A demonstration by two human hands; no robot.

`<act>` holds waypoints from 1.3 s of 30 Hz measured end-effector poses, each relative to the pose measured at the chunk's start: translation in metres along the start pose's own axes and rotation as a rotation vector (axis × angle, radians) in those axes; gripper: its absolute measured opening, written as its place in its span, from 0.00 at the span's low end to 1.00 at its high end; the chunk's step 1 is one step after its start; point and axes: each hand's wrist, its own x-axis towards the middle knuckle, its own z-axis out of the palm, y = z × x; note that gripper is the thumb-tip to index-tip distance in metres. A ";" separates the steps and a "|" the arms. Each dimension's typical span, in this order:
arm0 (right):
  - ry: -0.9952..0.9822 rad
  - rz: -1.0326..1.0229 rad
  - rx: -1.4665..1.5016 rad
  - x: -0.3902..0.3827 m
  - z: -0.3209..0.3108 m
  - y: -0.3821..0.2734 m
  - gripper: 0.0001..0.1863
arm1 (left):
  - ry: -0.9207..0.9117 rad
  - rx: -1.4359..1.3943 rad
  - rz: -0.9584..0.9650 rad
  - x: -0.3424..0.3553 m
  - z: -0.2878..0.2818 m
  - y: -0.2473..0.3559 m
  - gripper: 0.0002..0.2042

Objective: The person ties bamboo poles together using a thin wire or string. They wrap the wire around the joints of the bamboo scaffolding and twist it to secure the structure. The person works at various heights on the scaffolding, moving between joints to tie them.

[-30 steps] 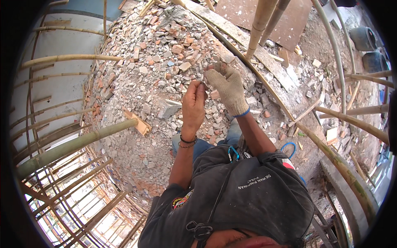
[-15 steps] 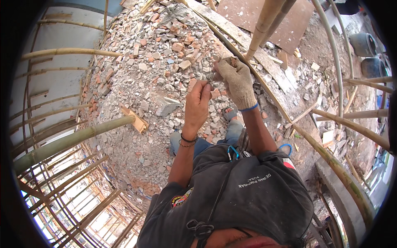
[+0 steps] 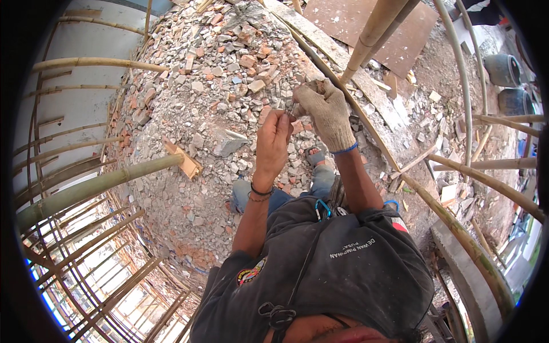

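My left hand, bare and with dark bands at the wrist, is closed in a pinch, thumb against the fingers. My right hand wears a dusty beige knit glove with a blue cuff edge, and its fingers are curled. Both sets of fingertips almost meet above the rubble. Between them shows a thin dark strand, wire-like, too fine to make out fully. The left fingertips grip it. What the gloved fingers hold is mostly hidden.
Broken brick and concrete rubble lies all round my feet. A bamboo pole with a wooden block at its end juts in from the left. More bamboo poles cross at the right. Blue drums stand at far right.
My gloved right fingers have shifted slightly, closing in on the left fingertips. The left hand keeps its pinch, and the whole view has moved a little.
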 end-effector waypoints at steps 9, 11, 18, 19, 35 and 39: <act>-0.027 -0.023 -0.180 -0.006 0.004 0.007 0.13 | 0.068 0.053 0.009 0.000 0.000 0.001 0.12; -0.010 -0.042 -0.141 -0.006 0.008 0.017 0.12 | 0.077 0.035 0.046 0.001 0.002 0.001 0.13; -0.066 -0.015 -0.127 -0.015 0.016 0.024 0.12 | 0.124 0.080 0.132 0.004 -0.002 -0.005 0.13; -0.057 -0.032 -0.099 -0.015 0.017 0.027 0.12 | 0.136 0.095 0.130 0.002 -0.002 -0.004 0.13; -0.171 0.076 -0.235 -0.024 0.009 0.017 0.17 | 0.105 0.473 0.284 -0.020 -0.025 0.015 0.07; -0.205 0.163 -0.348 -0.026 0.010 0.013 0.20 | 0.148 0.597 0.435 -0.024 -0.035 0.001 0.07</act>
